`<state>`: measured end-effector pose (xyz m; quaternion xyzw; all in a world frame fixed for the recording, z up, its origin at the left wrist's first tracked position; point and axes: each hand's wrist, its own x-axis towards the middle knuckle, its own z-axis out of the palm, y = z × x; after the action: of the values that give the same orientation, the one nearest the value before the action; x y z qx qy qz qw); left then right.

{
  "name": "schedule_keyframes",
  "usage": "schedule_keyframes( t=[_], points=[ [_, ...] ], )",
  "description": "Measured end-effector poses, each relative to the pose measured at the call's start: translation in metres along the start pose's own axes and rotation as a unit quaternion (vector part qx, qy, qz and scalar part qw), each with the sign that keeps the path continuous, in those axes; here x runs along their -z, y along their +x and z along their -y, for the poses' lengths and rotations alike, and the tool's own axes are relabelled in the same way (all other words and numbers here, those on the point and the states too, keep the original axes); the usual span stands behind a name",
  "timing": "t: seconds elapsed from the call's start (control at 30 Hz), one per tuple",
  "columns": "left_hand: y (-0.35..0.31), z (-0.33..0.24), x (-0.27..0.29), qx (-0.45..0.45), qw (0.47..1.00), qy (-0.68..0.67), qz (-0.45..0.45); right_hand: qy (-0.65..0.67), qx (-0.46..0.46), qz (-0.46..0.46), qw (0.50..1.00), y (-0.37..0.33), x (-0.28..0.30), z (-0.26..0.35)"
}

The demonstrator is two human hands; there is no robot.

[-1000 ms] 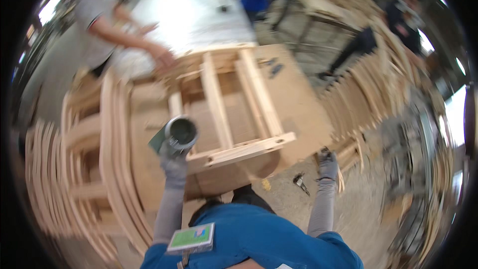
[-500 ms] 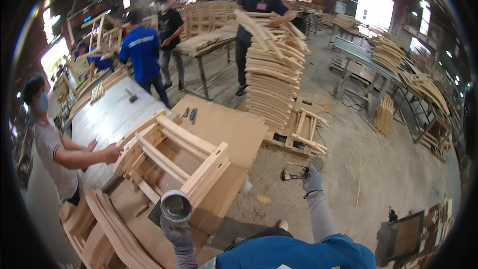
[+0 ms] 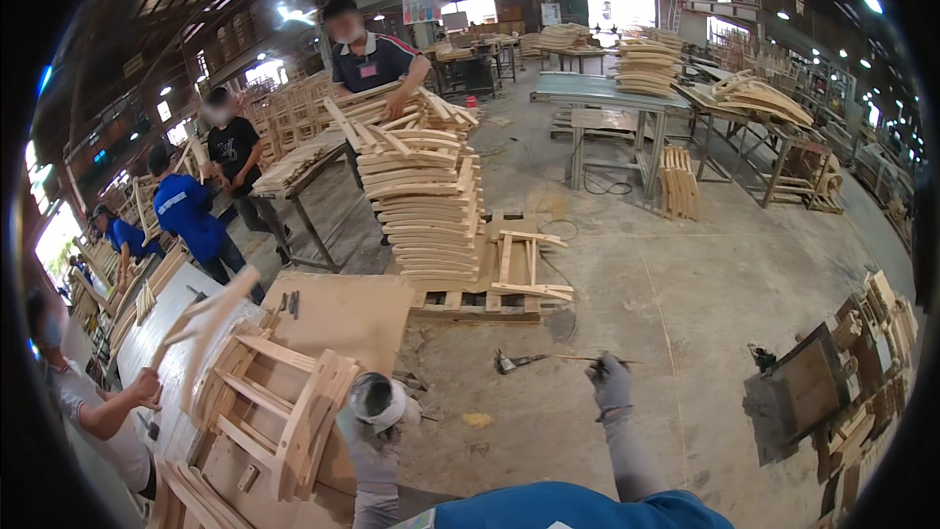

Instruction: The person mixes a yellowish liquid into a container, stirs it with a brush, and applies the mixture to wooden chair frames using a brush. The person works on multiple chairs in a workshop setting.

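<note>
My left hand [image 3: 374, 451], in a grey glove, is wrapped round a round open can [image 3: 372, 395] with a dark inside and a pale side. It is beside the end of a slatted wooden frame [image 3: 279, 397] on the cardboard-topped bench. Out to the right, above the floor, my gloved right hand [image 3: 612, 384] is closed on a thin stick [image 3: 573, 358], whose kind I cannot make out. Left of that stick's end shows a small dark tool [image 3: 507, 362], seemingly on the floor. The can's contents are not clear.
A tall stack of curved wooden slats [image 3: 426, 206] stands on a pallet [image 3: 475, 309] ahead, a co-worker [image 3: 367, 64] behind it. At left another person [image 3: 98, 411] handles a wooden piece [image 3: 211, 328]. A dark panel and wood pieces [image 3: 818, 382] lie at right.
My view has swung right, so bench and stack appear further left. The can now shows more of its side. The person at left has lifted a wooden piece.
</note>
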<state>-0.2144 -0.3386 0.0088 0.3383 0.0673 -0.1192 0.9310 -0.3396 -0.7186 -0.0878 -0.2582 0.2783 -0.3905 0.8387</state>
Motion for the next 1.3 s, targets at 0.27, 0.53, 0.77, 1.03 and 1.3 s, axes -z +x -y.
schedule_keyframes(
  t=[0.27,0.53,0.77,1.03,1.3],
  points=[
    [-0.031,0.141,-0.08,0.21,0.973,0.06,0.076,0.015,0.121,-0.199,0.972,-0.038,0.205,0.156],
    [-0.054,0.266,-0.158,0.361,0.893,0.157,0.219,0.06,0.263,-0.294,0.917,-0.139,0.302,0.2],
    [-0.099,0.391,-0.229,0.529,0.794,0.158,0.254,0.033,0.357,-0.403,0.842,-0.217,0.308,0.232],
    [-0.151,0.5,-0.333,0.388,0.751,0.235,0.481,-0.07,0.471,-0.309,0.823,-0.165,0.313,0.322],
    [-0.209,0.615,-0.414,0.463,0.656,0.192,0.565,0.039,0.422,-0.23,0.876,-0.071,0.265,0.417]
  ],
)
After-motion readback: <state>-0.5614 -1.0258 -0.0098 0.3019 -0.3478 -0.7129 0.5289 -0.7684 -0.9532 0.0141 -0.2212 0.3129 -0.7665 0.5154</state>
